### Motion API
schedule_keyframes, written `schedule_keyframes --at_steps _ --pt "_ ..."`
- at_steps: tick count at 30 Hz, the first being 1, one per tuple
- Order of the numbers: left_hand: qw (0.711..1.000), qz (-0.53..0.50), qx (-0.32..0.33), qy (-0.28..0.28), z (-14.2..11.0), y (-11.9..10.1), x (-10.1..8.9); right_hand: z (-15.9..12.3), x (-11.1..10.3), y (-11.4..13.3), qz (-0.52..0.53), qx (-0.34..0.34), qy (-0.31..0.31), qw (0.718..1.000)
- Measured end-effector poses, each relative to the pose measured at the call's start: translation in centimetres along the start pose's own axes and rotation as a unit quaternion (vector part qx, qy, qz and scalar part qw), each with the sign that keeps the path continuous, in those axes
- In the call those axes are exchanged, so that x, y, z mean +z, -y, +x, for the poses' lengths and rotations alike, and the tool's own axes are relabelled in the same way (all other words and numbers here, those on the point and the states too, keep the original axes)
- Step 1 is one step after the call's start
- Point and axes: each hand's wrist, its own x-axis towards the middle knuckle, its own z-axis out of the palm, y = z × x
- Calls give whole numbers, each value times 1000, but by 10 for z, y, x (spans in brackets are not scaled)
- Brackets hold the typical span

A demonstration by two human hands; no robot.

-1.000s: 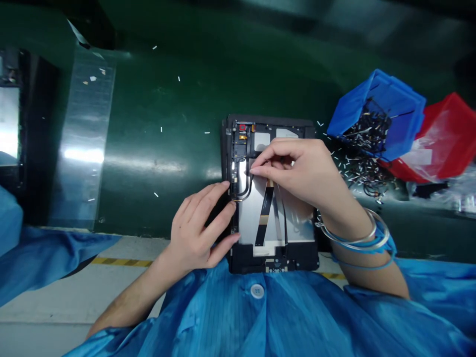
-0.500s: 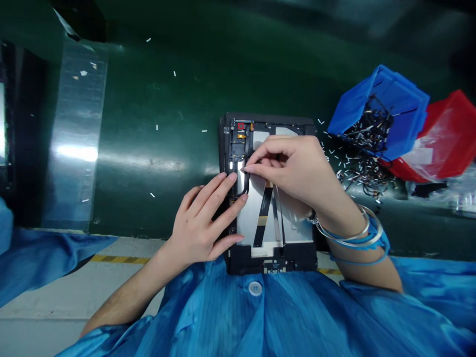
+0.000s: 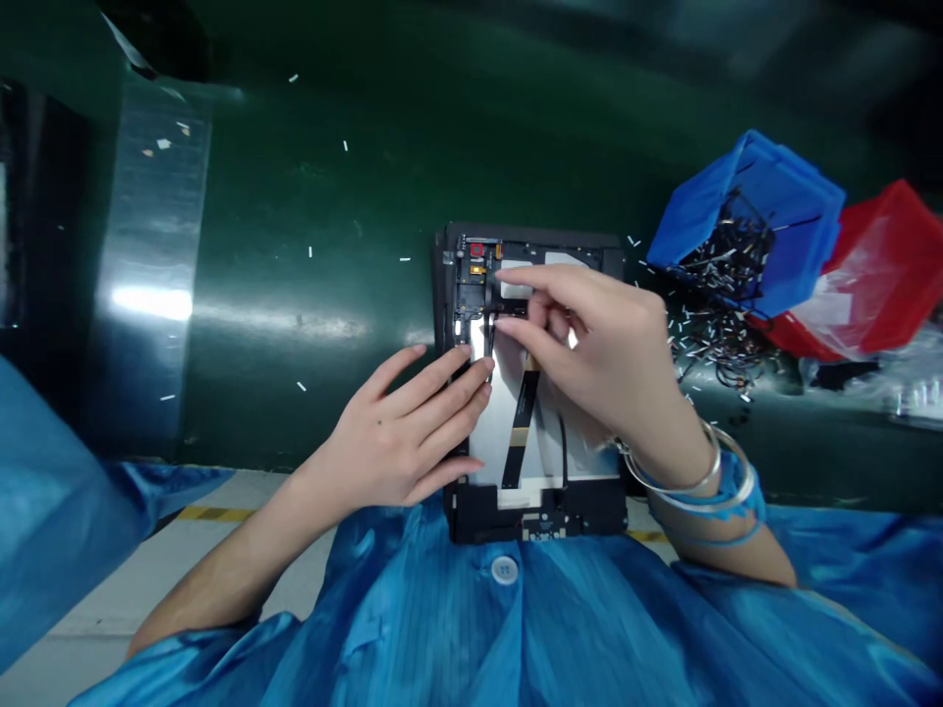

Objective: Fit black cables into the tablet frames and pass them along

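Observation:
An opened tablet [image 3: 482, 511] with a black frame and silver panels lies in front of me at the table's near edge. My left hand [image 3: 413, 427] rests flat across its left side with fingers stretched out. Its fingertips touch a thin black cable [image 3: 491, 334] running along that side. Over the upper middle is my right hand [image 3: 589, 319], its thumb and index finger apart near the cable and its other fingers curled. No object shows between them. A black flat ribbon cable [image 3: 522, 422] slants across the silver panels, partly hidden under the right hand.
Right of the tablet, a tilted blue bin [image 3: 800, 211] holds a tangle of small black parts. More parts and white strips spill beside it. A red bin [image 3: 884, 236] with clear plastic stands behind. A blue sleeve [image 3: 51, 520] enters at the left. White scraps dot the green table [image 3: 354, 196].
My right thumb and index finger have parted from their pinch at the black cable, the index moving up. My left fingers have shifted slightly, with the fingertips now on the cable.

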Motion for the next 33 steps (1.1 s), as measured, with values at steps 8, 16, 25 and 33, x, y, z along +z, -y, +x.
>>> schedule_keyframes --at_steps 8,16,25,33 --pt "999 -28 -9 -24 -1 -1 5 -29 8 -8 -186 -119 16 975" --pt "988 -112 -86 -59 -10 -10 9 -46 -9 -8 -120 -51 -62 990" --pt "921 -189 -322 -110 -29 -65 13 -110 7 -29 -5 235 -74 969" --pt "841 -303 -421 -156 -15 -65 -10 -84 -8 -9 149 232 -117 954"
